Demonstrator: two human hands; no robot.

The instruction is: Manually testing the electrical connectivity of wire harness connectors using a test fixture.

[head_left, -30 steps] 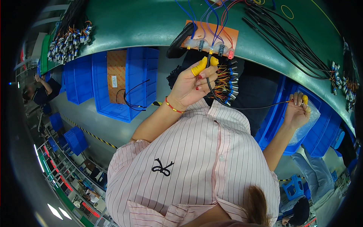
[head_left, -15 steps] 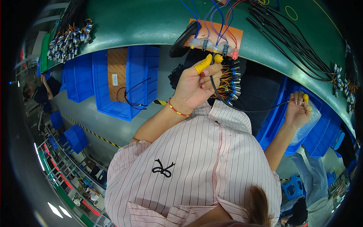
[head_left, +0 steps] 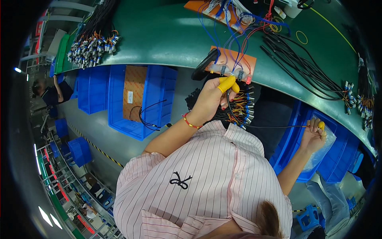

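Note:
My left hand (head_left: pixel 213 99), with yellow finger cots on its thumb and a finger, pinches one end of a thin black cable (head_left: pixel 274 126) just below an orange board (head_left: pixel 249 63) at the table edge. The fingers hide that end. Blue, purple and red wires run up from the connectors along the board's lower edge. Off to the right, my right hand (head_left: pixel 312 135) is closed on the cable's other end, where a bit of orange wire shows. Between the hands the cable hangs in front of a bundle of cables with silver-and-blue connectors (head_left: pixel 247 104).
A black-handled object (head_left: pixel 205 65) lies against the board's left side. More connector cables (head_left: pixel 93 47) hang at the table's left; black cables (head_left: pixel 302 65) lie at right. Blue bins (head_left: pixel 159 107) stand below the green table (head_left: pixel 159 40). Other people are in the background.
The view has shifted, so the table sits lower and more of its far side shows. The cable between my hands looks straighter. Both hands keep their hold.

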